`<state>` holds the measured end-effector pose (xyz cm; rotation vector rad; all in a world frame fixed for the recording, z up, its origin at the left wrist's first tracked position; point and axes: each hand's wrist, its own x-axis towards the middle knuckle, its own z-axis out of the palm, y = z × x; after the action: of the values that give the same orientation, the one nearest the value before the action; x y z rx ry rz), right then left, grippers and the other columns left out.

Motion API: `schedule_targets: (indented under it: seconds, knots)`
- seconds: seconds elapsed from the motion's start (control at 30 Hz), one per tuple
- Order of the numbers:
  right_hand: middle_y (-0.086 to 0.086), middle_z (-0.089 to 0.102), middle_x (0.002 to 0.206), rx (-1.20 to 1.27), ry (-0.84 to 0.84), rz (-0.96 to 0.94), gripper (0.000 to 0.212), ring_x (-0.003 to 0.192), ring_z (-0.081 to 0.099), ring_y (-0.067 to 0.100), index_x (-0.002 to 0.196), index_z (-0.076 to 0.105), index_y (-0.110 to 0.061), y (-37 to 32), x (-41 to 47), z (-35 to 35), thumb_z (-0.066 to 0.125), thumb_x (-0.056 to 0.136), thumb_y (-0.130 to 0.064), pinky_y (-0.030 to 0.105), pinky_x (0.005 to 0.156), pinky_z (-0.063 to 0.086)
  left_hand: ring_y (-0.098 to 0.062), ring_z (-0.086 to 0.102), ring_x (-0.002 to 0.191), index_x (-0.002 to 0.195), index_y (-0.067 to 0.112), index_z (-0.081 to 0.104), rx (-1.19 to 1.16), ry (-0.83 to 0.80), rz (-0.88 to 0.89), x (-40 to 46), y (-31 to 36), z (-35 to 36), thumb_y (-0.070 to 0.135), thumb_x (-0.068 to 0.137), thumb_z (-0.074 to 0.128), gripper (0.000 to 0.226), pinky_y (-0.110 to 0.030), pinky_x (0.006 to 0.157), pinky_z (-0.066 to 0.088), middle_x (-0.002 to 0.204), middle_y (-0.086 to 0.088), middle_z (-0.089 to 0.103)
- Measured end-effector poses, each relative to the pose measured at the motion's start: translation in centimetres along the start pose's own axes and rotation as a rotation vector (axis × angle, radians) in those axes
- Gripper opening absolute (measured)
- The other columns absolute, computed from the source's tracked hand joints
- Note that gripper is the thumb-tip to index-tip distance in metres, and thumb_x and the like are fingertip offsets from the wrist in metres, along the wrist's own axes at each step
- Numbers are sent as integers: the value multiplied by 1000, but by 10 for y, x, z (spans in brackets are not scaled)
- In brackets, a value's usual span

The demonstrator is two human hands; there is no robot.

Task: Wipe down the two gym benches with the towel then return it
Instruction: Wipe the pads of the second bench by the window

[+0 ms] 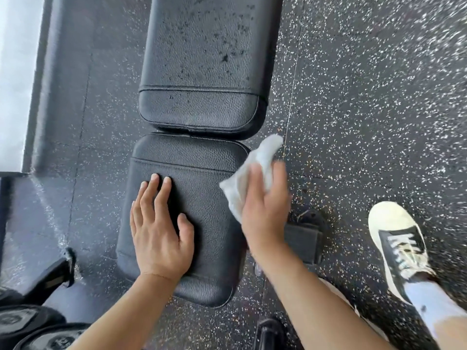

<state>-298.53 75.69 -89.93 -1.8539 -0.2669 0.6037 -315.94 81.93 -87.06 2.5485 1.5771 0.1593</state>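
The left hand (161,236) rests flat on the black padded leather bench seat (212,198). The right hand (265,208) grips a crumpled white towel (252,170) at the seat's right edge, above speckled rubber floor (366,109).

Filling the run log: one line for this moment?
left hand flat on black padded bench seat | right hand grips white towel | back pad wet

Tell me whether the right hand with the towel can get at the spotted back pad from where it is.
Probably yes: the right hand holds the towel beside the seat pad, and nothing lies between it and the back pad.
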Motion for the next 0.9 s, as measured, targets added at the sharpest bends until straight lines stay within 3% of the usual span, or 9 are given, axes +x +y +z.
schedule_targets:
  seconds: [0.13, 0.27, 0.43, 0.57, 0.7, 0.83, 0.9]
  knots:
    - [-3, 57, 73, -25, 22, -16, 33, 70, 54, 23, 87, 47, -19, -8, 36, 8, 52, 106, -45, 46, 65, 47, -27, 22, 159, 160, 20, 34, 2, 0, 12, -1, 0, 0, 35, 92, 42, 70, -56, 126, 22, 169, -2, 28]
    - [-7, 55, 78, -9, -92, -54, 25, 74, 55, 18, 91, 46, -24, 19, -48, -17, 52, 107, -43, 36, 65, 42, -28, 21, 159, 159, 17, 36, -1, -7, -4, 0, 2, -2, 35, 92, 41, 70, -57, 126, 22, 169, -5, 29]
    - [-17, 67, 95, -28, -253, 52, 27, 87, 65, 4, 106, 51, -38, 51, -143, -49, 44, 103, -63, 30, 76, 51, -28, 23, 159, 159, 16, 37, -8, 2, 6, 1, 3, -3, 34, 91, 42, 70, -56, 126, 22, 168, -6, 31]
    - [-13, 61, 85, 6, -203, 10, 21, 80, 59, 9, 97, 48, -32, 31, -99, -36, 51, 105, -51, 25, 69, 43, -28, 23, 158, 159, 16, 37, -13, 15, 12, 0, 2, -2, 33, 91, 43, 70, -55, 126, 23, 168, -6, 32]
    - [-1, 54, 85, -98, -78, -229, 24, 75, 50, 22, 91, 48, -18, -6, 1, -4, 58, 95, -40, 36, 63, 36, -29, 24, 158, 158, 18, 39, -24, 16, 3, 0, 3, -3, 34, 91, 44, 69, -56, 125, 23, 168, -5, 33]
    - [2, 56, 88, -550, -215, -691, 25, 80, 52, 26, 87, 53, -18, -35, 50, 12, 64, 87, -40, 39, 59, 35, -29, 23, 159, 159, 18, 39, -31, 2, -7, -1, 3, -5, 36, 92, 44, 69, -58, 125, 24, 168, -5, 33]
    - [2, 55, 86, -616, -295, -813, 23, 79, 51, 25, 86, 55, -18, -37, 50, 5, 65, 89, -38, 38, 62, 34, -30, 23, 159, 158, 17, 40, -27, -11, -10, -2, 4, -8, 37, 93, 44, 69, -60, 124, 23, 168, -5, 33]
